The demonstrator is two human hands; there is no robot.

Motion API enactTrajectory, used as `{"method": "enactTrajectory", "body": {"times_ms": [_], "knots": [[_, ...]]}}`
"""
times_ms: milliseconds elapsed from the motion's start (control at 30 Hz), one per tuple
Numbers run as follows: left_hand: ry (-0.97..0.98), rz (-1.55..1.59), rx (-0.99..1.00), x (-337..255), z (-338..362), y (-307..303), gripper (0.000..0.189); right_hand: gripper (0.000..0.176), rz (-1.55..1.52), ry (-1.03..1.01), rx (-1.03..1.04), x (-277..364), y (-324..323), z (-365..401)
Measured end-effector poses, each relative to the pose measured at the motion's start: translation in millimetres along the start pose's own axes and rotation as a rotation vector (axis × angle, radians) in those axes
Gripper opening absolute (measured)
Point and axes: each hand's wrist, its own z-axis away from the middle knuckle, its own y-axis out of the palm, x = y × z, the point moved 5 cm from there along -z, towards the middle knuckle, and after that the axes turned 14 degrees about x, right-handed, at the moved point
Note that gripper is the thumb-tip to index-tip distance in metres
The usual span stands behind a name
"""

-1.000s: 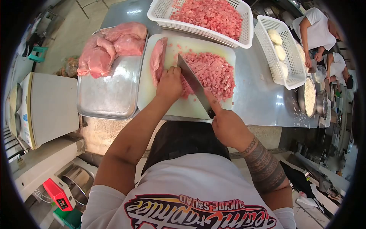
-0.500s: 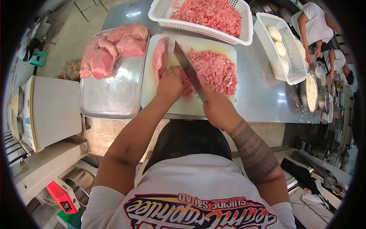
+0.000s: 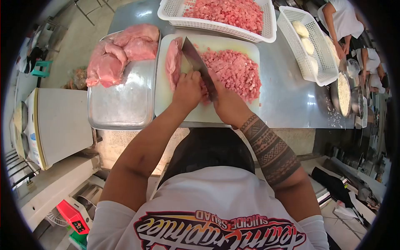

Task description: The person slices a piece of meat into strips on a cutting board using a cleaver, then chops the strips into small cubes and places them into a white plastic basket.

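Note:
My right hand [image 3: 228, 104] is wrapped round the handle of a broad knife [image 3: 200, 66], its blade slanting up and left over the white cutting board [image 3: 166, 107]. Close by on the left, my left hand [image 3: 188, 89] has its fingers curled against pieces of meat beside the blade. A long strip of raw meat [image 3: 173, 62] lies on the board's left part. Diced meat [image 3: 233, 75] is heaped to the right of the blade. Larger raw cuts [image 3: 106, 64] rest in a metal tray [image 3: 121, 109] at the left.
Behind the board stands a white basket [image 3: 216, 31] of diced meat. Another white basket [image 3: 310, 68], at the right, holds pale round pieces. A metal bowl [image 3: 343, 93] of white bits is near the table's right end. Two co-workers [image 3: 341, 18] are at the upper right.
The knife and my right hand have moved left, and the blade is now nearer the meat strip and my left hand. The view has shifted slightly.

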Motion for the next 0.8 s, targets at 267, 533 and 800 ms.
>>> {"method": "enactTrajectory", "body": {"times_ms": [267,533,800], "knots": [[-0.127,-0.028,0.041,15,4,7,0.034,0.095,0.099,0.108,0.11,50,-31,85],[-0.07,-0.01,0.059,9,6,7,0.028,0.096,-0.01,-0.034,-0.029,10,21,17],[-0.23,0.083,0.171,18,3,-4,0.027,0.097,0.078,0.019,-0.037,30,-3,38]]}}
